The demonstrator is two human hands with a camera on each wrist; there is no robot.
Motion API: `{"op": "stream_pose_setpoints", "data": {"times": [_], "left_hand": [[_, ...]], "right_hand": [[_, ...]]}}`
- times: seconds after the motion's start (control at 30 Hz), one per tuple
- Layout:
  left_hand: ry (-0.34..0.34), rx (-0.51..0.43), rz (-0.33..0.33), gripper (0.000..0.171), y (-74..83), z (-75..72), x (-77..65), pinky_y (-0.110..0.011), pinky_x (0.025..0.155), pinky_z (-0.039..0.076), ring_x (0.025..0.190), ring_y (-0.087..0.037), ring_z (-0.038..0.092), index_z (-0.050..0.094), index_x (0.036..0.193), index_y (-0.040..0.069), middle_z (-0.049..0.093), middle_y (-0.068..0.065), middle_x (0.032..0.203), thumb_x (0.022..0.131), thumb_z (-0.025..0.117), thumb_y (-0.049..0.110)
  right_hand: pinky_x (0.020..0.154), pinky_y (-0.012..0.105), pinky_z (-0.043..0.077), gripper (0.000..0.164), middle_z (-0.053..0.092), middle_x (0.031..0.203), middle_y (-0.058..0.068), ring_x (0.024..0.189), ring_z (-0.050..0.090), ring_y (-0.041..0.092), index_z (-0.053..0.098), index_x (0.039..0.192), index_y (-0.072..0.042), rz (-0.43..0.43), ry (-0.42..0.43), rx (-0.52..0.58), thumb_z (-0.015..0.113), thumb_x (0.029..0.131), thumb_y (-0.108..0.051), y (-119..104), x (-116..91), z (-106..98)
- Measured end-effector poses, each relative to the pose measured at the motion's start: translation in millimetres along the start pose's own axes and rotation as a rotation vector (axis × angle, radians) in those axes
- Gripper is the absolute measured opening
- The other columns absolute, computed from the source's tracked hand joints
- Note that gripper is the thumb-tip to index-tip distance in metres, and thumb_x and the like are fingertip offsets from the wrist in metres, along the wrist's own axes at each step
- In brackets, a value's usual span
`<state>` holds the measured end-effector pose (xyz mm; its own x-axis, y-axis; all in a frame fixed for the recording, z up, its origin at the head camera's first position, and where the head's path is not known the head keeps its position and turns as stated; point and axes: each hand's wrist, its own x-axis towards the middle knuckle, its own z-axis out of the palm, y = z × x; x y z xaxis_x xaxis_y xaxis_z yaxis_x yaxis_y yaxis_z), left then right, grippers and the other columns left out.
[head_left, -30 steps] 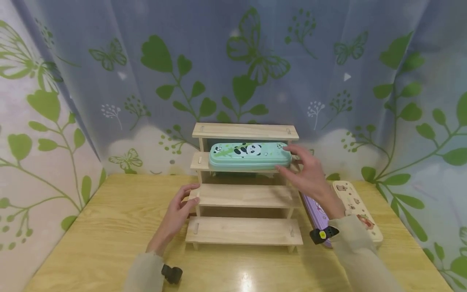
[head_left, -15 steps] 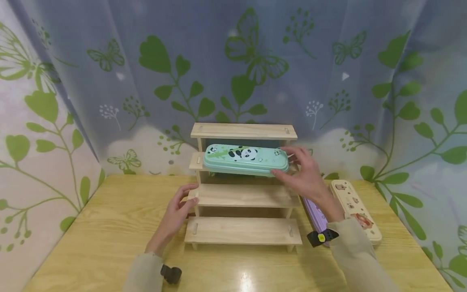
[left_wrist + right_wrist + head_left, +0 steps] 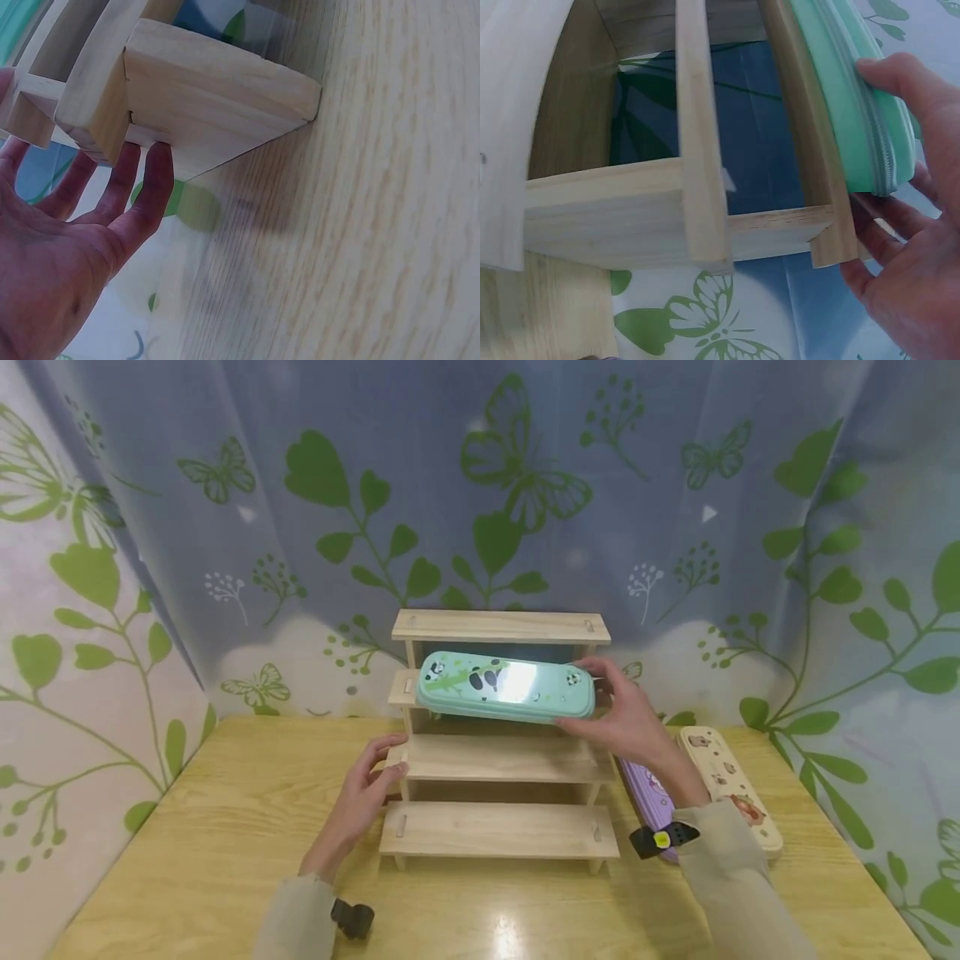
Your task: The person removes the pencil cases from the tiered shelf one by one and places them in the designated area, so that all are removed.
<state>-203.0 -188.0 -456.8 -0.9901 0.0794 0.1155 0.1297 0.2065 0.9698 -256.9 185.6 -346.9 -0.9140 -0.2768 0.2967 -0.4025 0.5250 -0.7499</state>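
Note:
A mint-green zippered pencil case [image 3: 457, 685] with a panda print is at the second tier from the top of a wooden step rack [image 3: 495, 831]. My right hand [image 3: 626, 714] grips its right end, thumb at the front and fingers behind. In the right wrist view, the thumb presses beside the zipper of the pencil case [image 3: 832, 82]. The case lies slantwise, right end nearer me; whether it fully touches the plank I cannot tell. My left hand [image 3: 360, 797] holds the rack's left side by the third plank; its fingers [image 3: 157, 180] touch the wood in the left wrist view.
On the table [image 3: 285, 777], right of the rack, lie a purple case [image 3: 651, 802], partly hidden by my right forearm, and a cream case [image 3: 731, 785] with bear prints. A leaf-patterned curtain [image 3: 480, 485] hangs close behind the rack.
The pencil case's right end has swung toward me, and its lid now catches a bright reflection. My right hand moved slightly with it. The left hand stays on the rack.

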Motion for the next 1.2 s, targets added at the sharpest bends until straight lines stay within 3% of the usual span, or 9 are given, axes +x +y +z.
{"op": "stream_pose_setpoints", "data": {"times": [0.2,0.4,0.6,0.67,0.87,0.97,1.07,1.2], "left_hand": [[-0.001,0.007,0.010,0.040,0.2,-0.7,-0.6,-0.046,0.093,0.059,0.133,-0.043,0.055,0.049,0.146,0.022,0.036,-0.010,0.161,0.106,0.054,0.024],[-0.005,-0.006,0.019,0.040,-0.4,-0.3,0.0,-0.045,0.093,0.058,0.135,-0.043,0.052,0.050,0.146,0.021,0.036,-0.008,0.162,0.106,0.055,0.022],[-0.001,-0.012,0.008,0.040,0.1,-0.9,0.3,-0.043,0.090,0.058,0.132,-0.041,0.054,0.050,0.146,0.022,0.036,-0.009,0.161,0.106,0.055,0.022],[-0.002,-0.005,0.005,0.040,-0.2,-1.6,0.2,-0.045,0.092,0.058,0.133,-0.042,0.054,0.050,0.146,0.022,0.035,-0.010,0.161,0.106,0.054,0.023],[-0.001,-0.003,0.010,0.040,-0.8,-2.3,0.7,-0.044,0.089,0.059,0.132,-0.042,0.054,0.050,0.146,0.022,0.035,-0.010,0.162,0.106,0.055,0.023],[-0.001,-0.003,0.006,0.040,-1.3,-1.9,1.0,-0.042,0.087,0.059,0.130,-0.042,0.056,0.050,0.146,0.023,0.035,-0.011,0.162,0.106,0.055,0.023],[-0.001,0.000,0.002,0.040,-1.7,-1.8,1.1,-0.043,0.087,0.059,0.130,-0.041,0.056,0.050,0.146,0.024,0.035,-0.011,0.161,0.106,0.055,0.024],[-0.001,0.003,0.003,0.040,-1.7,-2.0,0.7,-0.042,0.087,0.058,0.128,-0.041,0.057,0.050,0.146,0.023,0.036,-0.011,0.161,0.106,0.054,0.024]], "right_hand": [[0.108,0.055,0.049,0.084,0.056,0.141,0.014,0.127,0.056,0.035,0.050,0.146,-0.009,-0.060,0.046,-0.029,0.091,0.072,-0.012,3,-7,4],[0.105,0.054,0.047,0.082,0.062,0.131,0.016,0.122,0.059,0.034,0.056,0.135,-0.001,-0.201,0.156,-0.089,0.095,0.063,-0.006,11,-19,6],[0.107,0.057,0.045,0.082,0.065,0.129,0.018,0.119,0.061,0.036,0.057,0.131,0.000,-0.235,0.225,-0.081,0.096,0.059,-0.004,19,-34,3],[0.107,0.047,0.047,0.083,0.066,0.129,0.018,0.116,0.063,0.034,0.058,0.131,0.000,-0.241,0.257,-0.100,0.097,0.057,-0.004,21,-38,1],[0.100,0.010,0.041,0.083,0.066,0.128,0.016,0.113,0.055,0.000,0.058,0.130,0.001,-0.236,0.328,-0.114,0.096,0.057,-0.001,31,-55,-4],[0.098,0.007,0.041,0.083,0.066,0.125,0.015,0.110,0.052,-0.010,0.057,0.131,0.001,-0.229,0.355,-0.107,0.096,0.056,0.001,36,-66,-8],[0.097,0.005,0.040,0.084,0.066,0.123,0.012,0.109,0.052,-0.010,0.057,0.130,0.002,-0.224,0.392,-0.118,0.096,0.055,0.003,39,-77,-12],[0.095,0.004,0.040,0.086,0.063,0.122,-0.002,0.106,0.054,-0.007,0.058,0.129,0.003,-0.229,0.432,-0.123,0.096,0.052,0.006,44,-91,-18]]}}
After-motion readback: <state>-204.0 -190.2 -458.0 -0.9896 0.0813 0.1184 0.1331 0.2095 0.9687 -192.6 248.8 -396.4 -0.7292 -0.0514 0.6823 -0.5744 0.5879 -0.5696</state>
